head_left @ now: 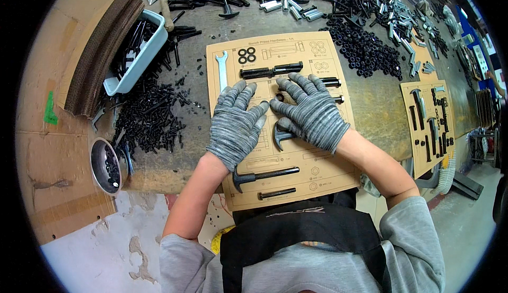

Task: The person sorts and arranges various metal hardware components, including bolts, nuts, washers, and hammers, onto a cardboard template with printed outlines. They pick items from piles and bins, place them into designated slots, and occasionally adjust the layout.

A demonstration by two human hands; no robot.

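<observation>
Both my hands wear grey striped knit gloves and lie on a brown printed cardboard sheet (338, 167) with hardware outlines. My left hand (235, 122) rests with fingers outstretched, its fingertips just below a silver open-end wrench (222, 71). My right hand (313, 112) spreads over the sheet's right middle, partly covering black bolts (332, 82) and a curved-head black pin (281, 136). Above the hands lie black rings (246, 55) and a long black bolt (271, 70). Nearer me are another curved-head pin (267, 174) and a shorter bolt (277, 193). What lies under my palms is hidden.
A second loaded cardboard sheet (418, 158) lies at the right. Piles of black nuts (365, 49), small black screws (145, 118) and silver sleeves (312, 15) cover the table. At left stand a pale blue bin (148, 55) and a metal bowl (95, 161).
</observation>
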